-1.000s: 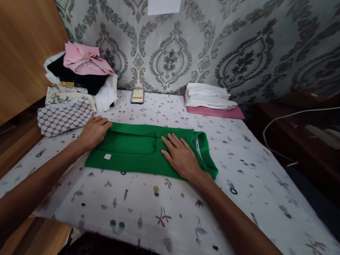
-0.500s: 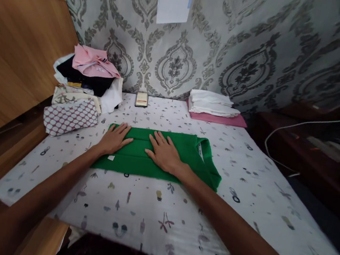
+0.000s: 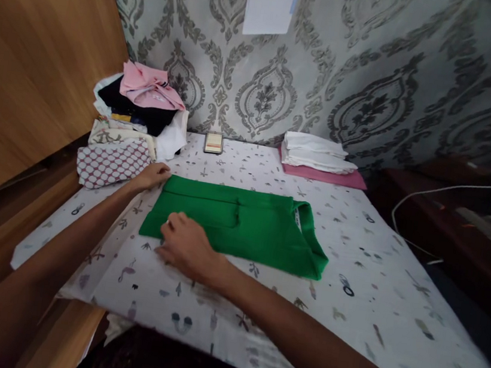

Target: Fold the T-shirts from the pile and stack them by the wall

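A green shirt [image 3: 262,228] lies flat on the bed sheet, folded into a long strip with its collar to the right. At its far left corner is my left hand [image 3: 152,178], the fingers pinched together on the fabric's edge. My right hand [image 3: 189,248] lies over the near left part of the shirt, its fingers curled inward. Whatever those fingers hold is hidden beneath them. A raised crease runs along the middle of the fabric, ending in a small pucker.
A heap of clothes [image 3: 140,110] and a patterned folded cloth [image 3: 112,163] sit at the back left, beside a wooden panel [image 3: 38,72]. A small framed card [image 3: 213,142] stands near the wall. White folded clothes [image 3: 315,152] rest on a pink one [image 3: 341,177] at the back right.
Both hands lay flat on the shirt before. My left hand has moved to the far left corner; my right has slid left and nearer me, its fingers now curled. The view shifted slightly.
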A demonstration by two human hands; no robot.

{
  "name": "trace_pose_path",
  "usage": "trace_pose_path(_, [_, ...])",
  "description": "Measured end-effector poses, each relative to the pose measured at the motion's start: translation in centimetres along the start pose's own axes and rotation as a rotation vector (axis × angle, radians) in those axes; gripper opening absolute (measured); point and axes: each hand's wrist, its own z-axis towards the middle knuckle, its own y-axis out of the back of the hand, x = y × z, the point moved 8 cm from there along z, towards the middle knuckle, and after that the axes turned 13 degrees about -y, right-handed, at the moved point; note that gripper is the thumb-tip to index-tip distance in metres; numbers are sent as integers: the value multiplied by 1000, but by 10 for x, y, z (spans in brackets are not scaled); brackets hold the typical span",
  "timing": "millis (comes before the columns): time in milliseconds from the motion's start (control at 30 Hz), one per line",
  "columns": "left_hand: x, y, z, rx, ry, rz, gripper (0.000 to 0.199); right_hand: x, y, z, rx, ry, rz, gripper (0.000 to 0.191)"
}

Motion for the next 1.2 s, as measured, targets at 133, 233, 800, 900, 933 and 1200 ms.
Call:
trace_pose_path(133, [1,-8,7,73,30,-45,22,32,-16,15,10,-16,-7,28])
trace_pose_path(233, [-4,-12,7,119,41,-68,20,32,-21,23,5,-40,-46,17])
trace_pose_path(800, [-149,-39,37,188,16,-409,34,-106,-14,-78,-65,-838,1685,24])
trace_pose_path(900, [-170,-88,45,292,10,-365,27,-115,-20,-102,-16,-970,1788,24])
trace_pose_path(933, [-173,-102,46,317,12,-347,22,-116,-20,-107,7,-1001,1798,22])
trace_pose_path(1200, [-165,-104,55,368,-83,-301,28,-121,-22,-110,85,-1030,1841,23])
